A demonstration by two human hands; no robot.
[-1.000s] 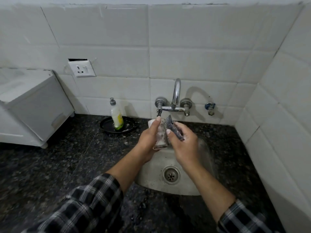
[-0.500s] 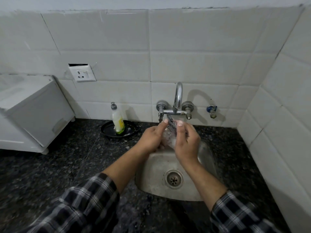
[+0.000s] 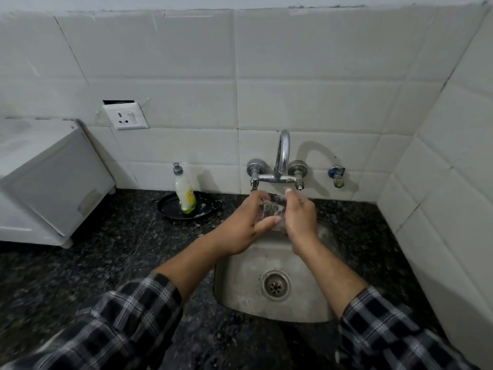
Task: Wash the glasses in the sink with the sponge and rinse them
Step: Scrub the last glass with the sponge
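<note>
A clear glass (image 3: 270,212) is held between both hands over the back of the steel sink (image 3: 240,289), just under the tap (image 3: 283,161). My left hand (image 3: 240,225) wraps the glass from the left, thumb across its front. My right hand (image 3: 300,217) presses a dark scrubbing sponge (image 3: 277,199) against the glass's top and right side. Most of the sponge is hidden behind the fingers. I cannot make out any running water.
A dish soap bottle (image 3: 185,193) stands on a black plate (image 3: 170,210) on the dark granite counter (image 3: 93,263), left of the tap. A white appliance (image 3: 50,180) sits at far left. A tiled wall (image 3: 453,182) closes in on the right.
The hands have turned the glass from upright toward lying sideways and the sponge now sits on its top. The head camera has moved a little closer.
</note>
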